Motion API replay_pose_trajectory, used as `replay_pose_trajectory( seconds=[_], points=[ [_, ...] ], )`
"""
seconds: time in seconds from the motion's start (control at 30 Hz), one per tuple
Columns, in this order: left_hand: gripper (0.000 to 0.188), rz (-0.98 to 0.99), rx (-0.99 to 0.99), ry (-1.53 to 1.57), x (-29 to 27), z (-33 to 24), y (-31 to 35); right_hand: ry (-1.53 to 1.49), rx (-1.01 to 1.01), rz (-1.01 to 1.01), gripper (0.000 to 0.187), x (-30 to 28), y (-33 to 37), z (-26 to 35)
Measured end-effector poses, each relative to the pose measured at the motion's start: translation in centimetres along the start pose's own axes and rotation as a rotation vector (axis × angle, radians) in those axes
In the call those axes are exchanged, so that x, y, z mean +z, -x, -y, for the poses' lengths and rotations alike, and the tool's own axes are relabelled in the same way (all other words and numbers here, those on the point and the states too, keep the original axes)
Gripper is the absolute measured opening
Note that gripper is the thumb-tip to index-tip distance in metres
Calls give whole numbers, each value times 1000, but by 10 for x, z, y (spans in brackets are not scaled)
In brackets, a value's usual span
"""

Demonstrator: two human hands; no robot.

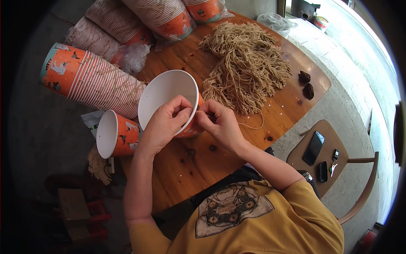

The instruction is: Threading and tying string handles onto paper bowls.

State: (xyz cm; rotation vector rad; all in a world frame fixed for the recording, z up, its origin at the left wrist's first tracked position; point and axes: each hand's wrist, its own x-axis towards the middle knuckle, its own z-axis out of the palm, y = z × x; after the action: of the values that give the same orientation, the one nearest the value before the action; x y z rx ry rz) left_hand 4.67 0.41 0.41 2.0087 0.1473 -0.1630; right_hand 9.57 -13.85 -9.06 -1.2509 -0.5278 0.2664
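A large paper bucket (169, 80), white inside and orange outside, stands tilted on the table in front of me. My left hand (169, 120) is closed in a pinch at its near rim, thumb against curled forefinger; what lies between the fingertips is hidden. Just outside the bucket's right wall, my right hand (222, 127) pinches a thin beige cord, mostly covered by the fingers. One loose strand (253, 127) curves over the wood beside this hand, toward a big heap of beige cords (249, 63).
Nested buckets (101, 82) lie at the left, with bagged stacks (156, 19) behind. A single bucket (120, 134) sits by my left forearm. Two dark lumps (306, 84) rest near the table's right edge. A chair (330, 139) holds a phone (314, 147) and keys (333, 168).
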Motion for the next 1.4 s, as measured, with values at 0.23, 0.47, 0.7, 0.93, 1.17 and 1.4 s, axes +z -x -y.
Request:
replay_pose_trajectory(
  seconds=[0.23, 0.47, 0.7, 0.93, 1.17, 1.4],
  points=[
    [11, 34, -5, 115, 0, -4, 0, -98, 31, 43, 16, 0, 2, 5],
    [11, -9, 105, -127, 3, 10, -4, -85, 28, 48, 17, -2, 1, 4],
    [11, -102, 158, -333, 3, 5, 0, -75, 164, 204, 32, -20, 6, 9],
    [11, -186, 108, -128, 4, 10, 1, 46, 154, 260, 33, -25, 9, 14],
    [6, -703, 614, -561, 45, -6, 31, -236, 216, 76, 25, -34, 5, 8],
    [22, -280, 491, -538, 111, 53, 27, -154, 81, 47, 22, -63, -9, 28]
  ],
)
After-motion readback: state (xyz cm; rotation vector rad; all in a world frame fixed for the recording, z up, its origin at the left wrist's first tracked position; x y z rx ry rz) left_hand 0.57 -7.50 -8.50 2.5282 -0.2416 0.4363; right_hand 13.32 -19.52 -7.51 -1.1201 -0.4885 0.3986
